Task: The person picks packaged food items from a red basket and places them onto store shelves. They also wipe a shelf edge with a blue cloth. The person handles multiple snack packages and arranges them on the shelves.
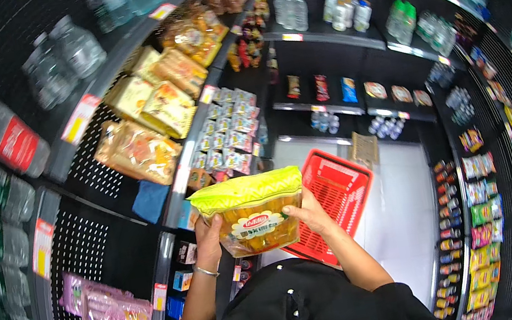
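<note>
A plastic bag of packaged bread [255, 215], with a bright yellow-green top and a clear front bearing a red and white label, is held upright in front of my torso. My left hand [208, 240] grips its left side, thumb on the front; a bracelet circles that wrist. On the other side, my right hand [312, 211] clasps the bag's edge, its thumb on the front too. Fingers behind the bag are hidden. Below and behind the bag, a red plastic shopping basket [353, 172] rests on the floor, partly covered by the bag and my right forearm.
Shelves with bagged bread [139, 151], pink packages [116, 310] and water bottles [77, 47] stand close on the left. A blue cloth [151, 200] lies at a shelf edge. Back shelves hold bottles and snacks; snack packets [485, 259] line the right. A cardboard piece [363, 148] is beyond the basket.
</note>
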{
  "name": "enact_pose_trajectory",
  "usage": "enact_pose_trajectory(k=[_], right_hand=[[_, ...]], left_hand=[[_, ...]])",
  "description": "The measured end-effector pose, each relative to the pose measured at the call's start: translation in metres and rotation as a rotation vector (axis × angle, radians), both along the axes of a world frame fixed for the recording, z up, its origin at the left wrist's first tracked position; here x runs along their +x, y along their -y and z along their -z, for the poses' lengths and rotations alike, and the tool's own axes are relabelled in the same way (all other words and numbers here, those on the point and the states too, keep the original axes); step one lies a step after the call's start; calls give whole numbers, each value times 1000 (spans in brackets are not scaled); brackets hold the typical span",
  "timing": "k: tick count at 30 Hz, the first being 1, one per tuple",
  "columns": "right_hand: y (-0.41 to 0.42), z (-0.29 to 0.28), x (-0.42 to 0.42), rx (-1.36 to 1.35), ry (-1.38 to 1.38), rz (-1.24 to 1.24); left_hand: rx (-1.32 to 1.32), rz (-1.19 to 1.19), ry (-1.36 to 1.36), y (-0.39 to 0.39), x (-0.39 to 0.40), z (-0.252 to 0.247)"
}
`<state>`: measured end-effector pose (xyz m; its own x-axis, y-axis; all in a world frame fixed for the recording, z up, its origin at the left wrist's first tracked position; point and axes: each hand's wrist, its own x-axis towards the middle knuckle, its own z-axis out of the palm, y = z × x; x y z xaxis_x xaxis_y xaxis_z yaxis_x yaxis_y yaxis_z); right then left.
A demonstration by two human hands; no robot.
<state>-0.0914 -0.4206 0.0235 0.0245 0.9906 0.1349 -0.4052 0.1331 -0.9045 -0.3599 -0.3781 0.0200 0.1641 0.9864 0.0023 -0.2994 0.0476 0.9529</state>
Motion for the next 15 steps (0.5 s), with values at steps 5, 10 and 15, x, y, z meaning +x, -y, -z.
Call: enact_pose_trajectory(k=[5,10,15], right_hand=[[25,14,44,-57,4,151],[53,32,69,-29,16,234],[74,57,98,-150,76,279]], left_hand=[[-73,138,-66,3,43,21],[-108,188,-99,2,76,48],[-78,269,-183,11,118,47]])
